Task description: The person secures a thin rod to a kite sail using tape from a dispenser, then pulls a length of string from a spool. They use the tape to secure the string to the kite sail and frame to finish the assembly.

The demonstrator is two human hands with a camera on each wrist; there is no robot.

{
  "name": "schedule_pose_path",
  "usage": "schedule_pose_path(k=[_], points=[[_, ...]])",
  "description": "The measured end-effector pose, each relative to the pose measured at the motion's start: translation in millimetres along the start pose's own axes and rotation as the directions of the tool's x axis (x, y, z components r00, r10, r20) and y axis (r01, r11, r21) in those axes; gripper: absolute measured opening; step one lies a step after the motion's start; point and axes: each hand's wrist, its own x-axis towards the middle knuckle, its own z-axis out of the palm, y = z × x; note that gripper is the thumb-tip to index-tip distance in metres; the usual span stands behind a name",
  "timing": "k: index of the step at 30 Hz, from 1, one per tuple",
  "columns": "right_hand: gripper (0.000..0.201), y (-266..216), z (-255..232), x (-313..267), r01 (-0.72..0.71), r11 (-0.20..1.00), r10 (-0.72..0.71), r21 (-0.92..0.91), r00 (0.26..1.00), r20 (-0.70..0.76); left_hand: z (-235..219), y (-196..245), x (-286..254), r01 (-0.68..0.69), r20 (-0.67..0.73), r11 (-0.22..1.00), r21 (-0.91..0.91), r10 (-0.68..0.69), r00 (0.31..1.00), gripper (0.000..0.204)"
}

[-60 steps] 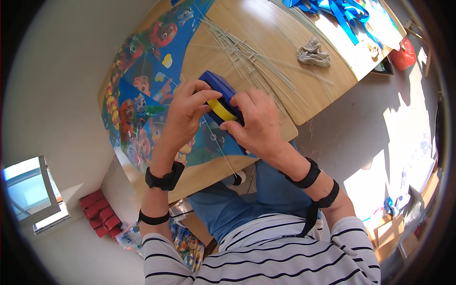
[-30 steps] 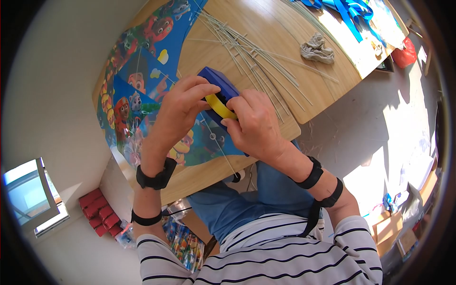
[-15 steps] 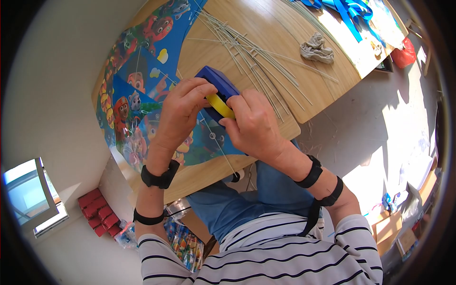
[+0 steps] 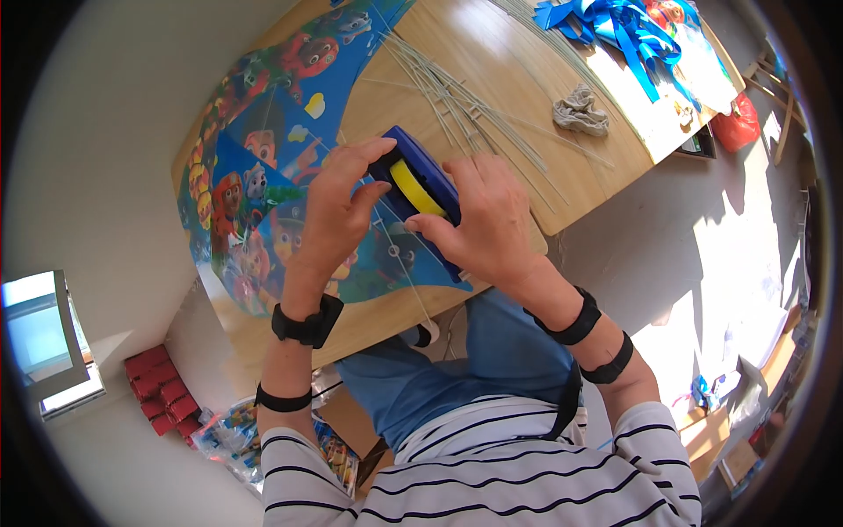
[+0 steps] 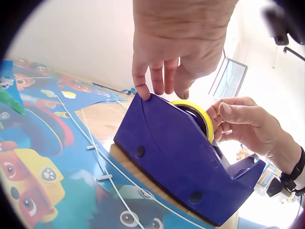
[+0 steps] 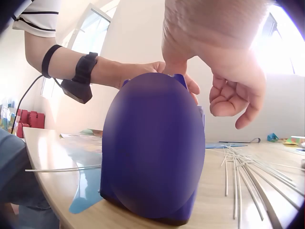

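Blue tape dispenser (image 5: 167, 152) is standing on the bench (image 4: 518, 70) at the edge of a printed plastic sheet (image 5: 86, 195), between the two hands. A yellow tape roll (image 4: 414, 188) is sitting in its slot. Left hand (image 4: 338, 198) is reaching over one end: fingers hanging fairly straight, one fingertip touching the dispenser's top corner, thumb standing apart. Right hand (image 4: 492, 215) is lying over the other side: fingers loosely bent, thumb spreading away from them beside the roll; cannot tell whether they are touching the tape. A blurred oval is covering the dispenser's end in the right wrist view; its blue side is showing two dark round plugs. Sheet is carrying cartoon animals; one is wearing a yellow cap (image 5: 31, 164) bearing a paw-print badge (image 5: 48, 174). Thin white rods (image 5: 71, 116) with small white clips (image 5: 104, 177) are crossing that print. More pale rods (image 4: 470, 104) are lying in a loose fan on the wood, and a crumpled grey cloth (image 4: 580, 112) is resting near them. Blue ribbons (image 4: 628, 35) are heaping up at the far corner. Colourful packets (image 4: 237, 443) are lying low by the left forearm, their print too small for reading. Red boxes (image 4: 164, 395) are stacking beside those.
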Motion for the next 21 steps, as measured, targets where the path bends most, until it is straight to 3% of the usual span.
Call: schedule_pose_path(k=[4, 5, 8, 11, 13, 17, 21], points=[[0.08, -21.2, 13.7, 15.7, 0.073, 0.967, -0.061, -0.246, 0.997, 0.057, -4.9, -2.3, -25.0, 0.162, -0.16, 0.975, -0.151, -0.186, 0.969, 0.035], [0.081, -25.1, 20.0, 19.8, 0.06, 0.953, -0.011, -0.298, 0.987, 0.162, -4.2, -6.1, -35.4, 0.206, -0.197, 0.959, -0.192, -0.243, 0.95, 0.033], [0.083, -24.7, 38.9, 26.3, 0.065, 0.885, 0.049, -0.46, 0.972, 0.231, -7.6, -1.6, -66.5, 0.344, -0.223, 0.896, -0.282, -0.41, 0.884, 0.029], [0.061, -18.7, 41.3, 31.2, 0.099, 0.889, -0.008, -0.447, 0.98, 0.199, -1.8, -4.6, -101.7, 0.419, -0.224, 0.849, -0.324, -0.499, 0.837, 0.026], [0.055, -14.3, 30.8, 34.5, 0.081, 0.924, -0.016, -0.375, 0.985, 0.175, 5.2, -16.1, -121.9, 0.39, -0.268, 0.886, -0.252, -0.451, 0.851, 0.022], [0.045, -1.6, 0.0, 64.3, 0.032, 0.944, 0.023, -0.328, 0.986, 0.165, 15.3, -21.5, -132.4, 0.49, -0.255, 0.813, -0.313, -0.569, 0.782, 0.019], [0.036, -0.4, -29.4, 120.9, 0.026, 0.874, 0.059, -0.486, 0.986, 0.159, 27.8, -32.9, -122.5, 0.528, -0.254, 0.786, -0.32, -0.608, 0.752, 0.018]])
